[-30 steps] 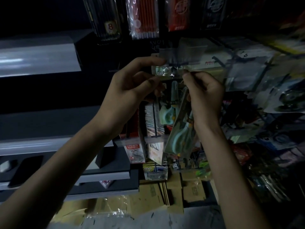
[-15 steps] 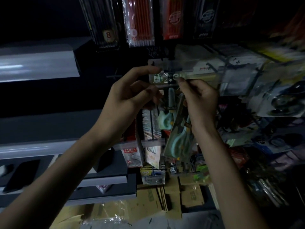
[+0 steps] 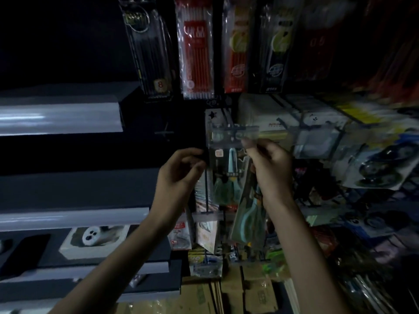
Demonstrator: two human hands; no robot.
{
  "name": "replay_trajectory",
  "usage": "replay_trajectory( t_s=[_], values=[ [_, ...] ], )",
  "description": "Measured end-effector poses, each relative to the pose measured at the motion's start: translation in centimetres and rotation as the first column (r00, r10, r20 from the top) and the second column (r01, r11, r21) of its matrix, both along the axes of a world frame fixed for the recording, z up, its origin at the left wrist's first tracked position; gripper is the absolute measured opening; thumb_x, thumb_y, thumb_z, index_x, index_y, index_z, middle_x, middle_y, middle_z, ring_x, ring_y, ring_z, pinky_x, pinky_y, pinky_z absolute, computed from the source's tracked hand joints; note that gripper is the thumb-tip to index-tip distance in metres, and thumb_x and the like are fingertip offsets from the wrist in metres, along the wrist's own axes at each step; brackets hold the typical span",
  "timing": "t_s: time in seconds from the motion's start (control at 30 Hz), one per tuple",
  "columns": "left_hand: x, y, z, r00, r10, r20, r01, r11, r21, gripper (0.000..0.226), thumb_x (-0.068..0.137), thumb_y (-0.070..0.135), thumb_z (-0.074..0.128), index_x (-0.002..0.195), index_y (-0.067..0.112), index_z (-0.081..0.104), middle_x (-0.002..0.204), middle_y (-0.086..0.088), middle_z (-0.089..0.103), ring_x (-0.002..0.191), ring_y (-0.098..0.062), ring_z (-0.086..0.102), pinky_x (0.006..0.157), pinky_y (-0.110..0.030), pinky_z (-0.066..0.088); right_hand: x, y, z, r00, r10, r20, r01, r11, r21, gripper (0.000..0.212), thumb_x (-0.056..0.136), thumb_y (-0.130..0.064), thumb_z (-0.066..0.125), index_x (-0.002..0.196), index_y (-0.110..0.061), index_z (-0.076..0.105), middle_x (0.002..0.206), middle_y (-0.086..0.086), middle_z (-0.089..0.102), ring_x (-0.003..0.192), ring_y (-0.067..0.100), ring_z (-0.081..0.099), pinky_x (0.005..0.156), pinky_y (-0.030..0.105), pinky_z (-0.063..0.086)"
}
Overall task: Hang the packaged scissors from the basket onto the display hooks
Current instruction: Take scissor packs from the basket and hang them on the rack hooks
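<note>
Right hand (image 3: 269,165) pinches the top of a tilted scissors pack (image 3: 248,217); left hand (image 3: 179,174) curls beside a hung pack (image 3: 226,171).

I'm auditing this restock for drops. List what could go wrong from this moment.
1. The right grip pinches only the top strip of the pack. In this dim light the threading may fail, and the pack could fall.
2. A spare pack dangles tilted under the same grip. It might slip out while the fingers work at the top.
</note>
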State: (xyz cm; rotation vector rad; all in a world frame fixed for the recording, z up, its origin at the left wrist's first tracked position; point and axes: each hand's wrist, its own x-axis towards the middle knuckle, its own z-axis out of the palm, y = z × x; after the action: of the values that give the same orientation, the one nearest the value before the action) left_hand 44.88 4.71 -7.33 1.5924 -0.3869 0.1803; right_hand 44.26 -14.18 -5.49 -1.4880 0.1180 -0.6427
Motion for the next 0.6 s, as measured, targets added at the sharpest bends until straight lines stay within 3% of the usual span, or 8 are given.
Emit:
replay_trajectory(
  t_s=[0.07, 0.17, 0.23, 0.33, 0.43, 0.5, 0.6],
  values=[
    [0.3, -0.3, -0.8, 0.997, 0.008, -0.071, -0.010, 1.000, -0.021, 0.027, 0.099, 0.019, 0.070, 0.126, 0.022, 0.067, 0.107, -0.006, 0.074, 0.103, -0.018, 0.073, 0.092, -0.036, 0.058, 0.0, -0.1, 0.0, 1.000, 0.011, -0.024, -0.011, 1.000, 0.009, 0.033, 0.098, -0.025, 0.071, 0.067, -0.023, 0.059, 0.041, -0.015, 0.040, 0.041, 0.000, 0.035, 0.045, 0.016, 0.031],
    [0.2, -0.9, -1.8, 0.982, -0.073, -0.176, 0.061, 0.996, -0.067, 0.027, 0.098, 0.017, 0.070, 0.125, 0.015, 0.069, 0.114, -0.008, 0.076, 0.108, -0.025, 0.073, 0.095, -0.039, 0.061, -0.1, -0.1, -0.1, 0.998, 0.020, -0.052, -0.018, 0.999, 0.030, 0.030, 0.097, -0.030, 0.072, 0.069, -0.023, 0.060, 0.045, -0.016, 0.047, 0.043, 0.000, 0.041, 0.046, 0.013, 0.034],
    [0.3, -1.1, -2.4, 0.978, -0.080, -0.190, 0.069, 0.995, -0.066, 0.021, 0.097, 0.015, 0.071, 0.118, 0.010, 0.072, 0.110, -0.013, 0.077, 0.105, -0.030, 0.074, 0.093, -0.043, 0.061, 0.0, -0.2, -0.1, 0.998, 0.010, -0.066, -0.008, 0.999, 0.043, 0.025, 0.094, -0.035, 0.074, 0.076, -0.019, 0.068, 0.058, -0.003, 0.058, 0.055, 0.005, 0.052, 0.051, 0.014, 0.039],
    [0.6, -1.1, -2.8, 0.977, -0.056, -0.207, 0.038, 0.995, -0.090, 0.016, 0.096, 0.011, 0.072, 0.111, 0.005, 0.072, 0.101, -0.011, 0.079, 0.093, -0.023, 0.076, 0.083, -0.038, 0.061, -0.2, -0.3, -0.6, 0.996, 0.002, -0.087, 0.002, 0.999, 0.054, 0.018, 0.092, -0.036, 0.075, 0.086, -0.019, 0.076, 0.080, 0.014, 0.071, 0.070, 0.009, 0.060, 0.056, 0.015, 0.043],
    [0.5, -1.2, -2.9, 0.973, -0.017, -0.230, -0.015, 0.991, -0.134, 0.014, 0.094, 0.008, 0.074, 0.106, 0.001, 0.072, 0.097, -0.013, 0.078, 0.090, -0.024, 0.076, 0.082, -0.040, 0.061, -1.2, 0.0, -2.2, 0.994, 0.015, -0.108, -0.014, 1.000, 0.014, 0.011, 0.093, -0.020, 0.076, 0.098, -0.011, 0.075, 0.081, 0.006, 0.072, 0.064, 0.006, 0.061, 0.053, 0.011, 0.044],
    [0.4, -1.4, -3.1, 0.971, 0.004, -0.241, -0.045, 0.986, -0.163, 0.013, 0.094, 0.008, 0.074, 0.102, -0.002, 0.072, 0.094, -0.012, 0.079, 0.087, -0.022, 0.076, 0.078, -0.034, 0.063, -2.1, 0.3, -3.7, 0.991, 0.008, -0.132, -0.014, 0.999, -0.044, 0.008, 0.092, -0.017, 0.077, 0.097, -0.018, 0.071, 0.085, 0.001, 0.073, 0.069, 0.010, 0.066, 0.056, 0.013, 0.047],
    [0.2, -1.6, -3.7, 0.971, 0.022, -0.239, -0.064, 0.983, -0.170, 0.010, 0.093, 0.008, 0.075, 0.098, -0.002, 0.073, 0.092, -0.011, 0.079, 0.083, -0.020, 0.076, 0.076, -0.030, 0.063, -3.2, 0.6, -6.3, 0.975, -0.043, -0.216, 0.004, 0.984, -0.178, 0.014, 0.092, -0.034, 0.076, 0.096, -0.033, 0.063, 0.088, -0.007, 0.073, 0.071, 0.014, 0.068, 0.057, 0.026, 0.050]
  ],
)
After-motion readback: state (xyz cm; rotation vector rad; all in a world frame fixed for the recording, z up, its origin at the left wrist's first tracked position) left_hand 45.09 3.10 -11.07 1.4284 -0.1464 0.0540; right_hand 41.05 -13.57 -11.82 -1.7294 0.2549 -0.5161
